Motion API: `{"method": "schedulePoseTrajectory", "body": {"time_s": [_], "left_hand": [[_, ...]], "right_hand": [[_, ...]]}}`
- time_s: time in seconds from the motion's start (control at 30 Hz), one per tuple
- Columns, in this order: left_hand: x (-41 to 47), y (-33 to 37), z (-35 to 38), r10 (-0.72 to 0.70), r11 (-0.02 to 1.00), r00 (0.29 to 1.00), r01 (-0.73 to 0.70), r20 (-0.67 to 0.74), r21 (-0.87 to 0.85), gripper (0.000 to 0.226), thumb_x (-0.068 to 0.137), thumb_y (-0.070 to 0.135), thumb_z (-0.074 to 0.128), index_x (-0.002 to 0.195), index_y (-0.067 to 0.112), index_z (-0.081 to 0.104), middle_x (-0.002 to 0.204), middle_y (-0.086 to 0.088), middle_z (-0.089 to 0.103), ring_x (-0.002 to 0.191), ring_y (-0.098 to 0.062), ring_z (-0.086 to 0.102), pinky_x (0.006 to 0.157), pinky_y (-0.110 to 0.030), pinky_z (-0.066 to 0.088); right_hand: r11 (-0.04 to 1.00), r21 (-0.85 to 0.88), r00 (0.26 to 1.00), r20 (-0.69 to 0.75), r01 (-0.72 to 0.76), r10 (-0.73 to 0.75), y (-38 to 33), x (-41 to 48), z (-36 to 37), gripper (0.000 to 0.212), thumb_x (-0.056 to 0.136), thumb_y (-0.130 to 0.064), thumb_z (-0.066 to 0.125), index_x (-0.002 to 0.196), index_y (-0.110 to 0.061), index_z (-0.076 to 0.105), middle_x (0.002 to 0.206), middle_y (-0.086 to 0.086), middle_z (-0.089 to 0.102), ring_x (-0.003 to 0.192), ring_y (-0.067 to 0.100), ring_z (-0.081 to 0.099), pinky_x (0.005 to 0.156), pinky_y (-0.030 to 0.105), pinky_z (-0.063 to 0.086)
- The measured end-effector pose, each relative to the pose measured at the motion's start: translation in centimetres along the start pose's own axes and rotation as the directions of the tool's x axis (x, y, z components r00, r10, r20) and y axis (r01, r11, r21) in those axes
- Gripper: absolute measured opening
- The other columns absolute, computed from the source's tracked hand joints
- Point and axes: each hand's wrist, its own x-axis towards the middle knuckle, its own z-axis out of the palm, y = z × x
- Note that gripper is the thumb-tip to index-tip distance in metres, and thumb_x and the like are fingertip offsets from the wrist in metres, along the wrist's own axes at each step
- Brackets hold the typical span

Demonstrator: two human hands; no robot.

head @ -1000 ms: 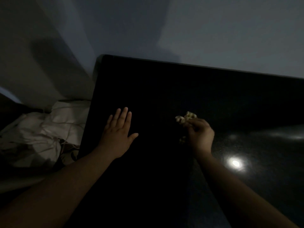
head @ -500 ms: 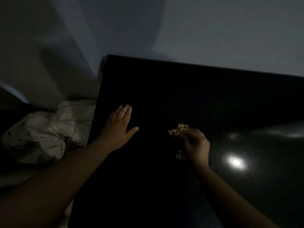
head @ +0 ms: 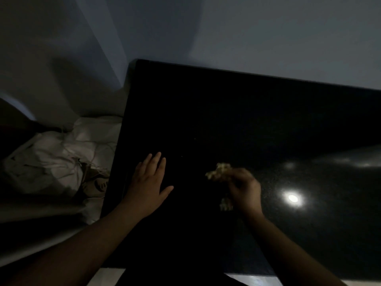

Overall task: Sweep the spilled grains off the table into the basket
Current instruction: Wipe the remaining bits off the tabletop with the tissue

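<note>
On the black table (head: 206, 112) a pale clump of grains (head: 219, 171) lies at the fingertips of my right hand (head: 245, 190). A smaller bit of grains (head: 225, 205) shows by the heel of that hand. My right hand is blurred, its fingers curled round the clump. My left hand (head: 148, 186) lies flat on the table near the left edge, fingers straight, a hand's width left of the grains. Below the left edge, a brownish woven thing (head: 97, 182), perhaps the basket, shows among white cloth.
A heap of white cloth (head: 61, 157) lies on the floor left of the table. The wall (head: 268, 38) runs right behind the table's far edge. A lamp's reflection (head: 292, 198) shines on the tabletop to the right of my right hand.
My right hand has slid left across the table with the grains, closer to my left hand. My left hand has stayed flat near the left edge.
</note>
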Motion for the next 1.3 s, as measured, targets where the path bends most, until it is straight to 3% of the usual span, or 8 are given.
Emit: {"method": "schedulePoseTrajectory", "body": {"time_s": [0.13,0.27,0.4,0.57,0.7,0.93,1.13,1.3], "left_hand": [[-0.6,0.2,0.5,0.010,0.999,1.000,-0.010,-0.014,-0.036,0.099,0.072,0.073,0.012,0.152,0.017,0.004,0.159,0.001,-0.009,0.145,-0.018,-0.012,0.119,-0.042,0.008],[-1.6,0.7,1.5,-0.016,1.000,1.000,0.016,-0.024,-0.009,0.091,0.081,0.071,0.023,0.152,0.018,0.004,0.159,0.002,-0.009,0.145,-0.018,-0.011,0.119,-0.042,0.009],[-2.4,1.1,1.5,-0.052,0.998,0.998,0.051,-0.031,-0.028,0.078,0.093,0.052,0.043,0.152,0.018,0.003,0.159,0.003,-0.011,0.145,-0.017,-0.011,0.119,-0.038,0.006],[-3.5,1.1,1.7,-0.039,0.996,0.999,0.036,-0.033,-0.081,0.086,0.085,0.067,0.027,0.152,0.017,0.006,0.160,0.001,-0.008,0.145,-0.018,-0.010,0.119,-0.040,0.008],[-5.1,0.9,1.7,0.029,0.993,0.998,-0.035,-0.057,-0.110,0.097,0.072,0.070,0.011,0.152,0.014,0.012,0.160,-0.002,0.000,0.146,-0.020,-0.006,0.118,-0.044,0.007],[-7.4,0.0,2.5,0.050,0.997,0.997,-0.053,-0.052,-0.065,0.076,0.093,0.052,0.042,0.151,0.013,0.014,0.160,-0.003,0.002,0.146,-0.020,-0.003,0.118,-0.043,0.011],[-9.0,-1.0,3.5,0.076,0.996,0.995,-0.079,-0.067,-0.036,0.072,0.094,0.044,0.048,0.151,0.013,0.017,0.160,-0.003,0.004,0.146,-0.022,-0.002,0.119,-0.041,0.011],[-10.1,-1.6,4.1,0.080,0.997,0.994,-0.080,-0.073,0.007,0.073,0.094,0.047,0.047,0.151,0.015,0.015,0.160,-0.001,0.004,0.146,-0.021,-0.002,0.119,-0.039,0.011]], "right_hand": [[0.997,-0.023,0.994,-0.084,-0.068,0.066,0.5,3.4,-1.1,0.017,0.086,-0.011,0.067,0.100,-0.019,0.073,0.103,-0.008,0.063,0.100,0.016,0.061,0.091,0.043,0.051],[0.998,0.014,0.998,0.021,-0.056,0.055,0.7,0.1,0.5,0.031,0.087,-0.012,0.066,0.099,-0.041,0.063,0.107,-0.023,0.056,0.106,0.000,0.053,0.096,0.028,0.047],[0.998,-0.035,0.999,0.032,0.044,-0.043,1.3,-5.6,2.2,0.036,0.082,-0.007,0.072,0.101,-0.037,0.065,0.104,-0.029,0.052,0.104,-0.011,0.047,0.088,0.005,0.036],[0.999,-0.005,0.999,0.039,0.037,-0.037,1.5,-7.0,1.8,0.043,0.080,-0.001,0.072,0.096,-0.040,0.066,0.099,-0.022,0.058,0.097,0.004,0.058,0.082,0.022,0.047],[0.995,-0.086,0.981,-0.190,-0.046,0.029,1.9,-4.6,0.8,0.025,0.082,-0.004,0.071,0.099,-0.023,0.074,0.093,-0.014,0.062,0.093,0.018,0.063,0.082,0.024,0.047],[0.983,-0.183,0.981,-0.193,-0.030,-0.005,1.1,-8.4,4.3,0.024,0.081,-0.003,0.071,0.102,-0.015,0.073,0.101,-0.006,0.059,0.095,0.012,0.053,0.081,0.011,0.037],[0.987,-0.155,0.997,-0.077,-0.041,0.029,0.7,-14.5,4.7,0.023,0.079,0.001,0.072,0.097,-0.013,0.074,0.098,0.004,0.065,0.091,0.022,0.060,0.077,0.038,0.053],[0.985,-0.132,0.954,-0.291,-0.109,0.067,-0.4,-9.9,1.5,0.017,0.084,-0.002,0.067,0.098,-0.008,0.073,0.099,0.006,0.066,0.090,0.023,0.063,0.078,0.029,0.048]]}}
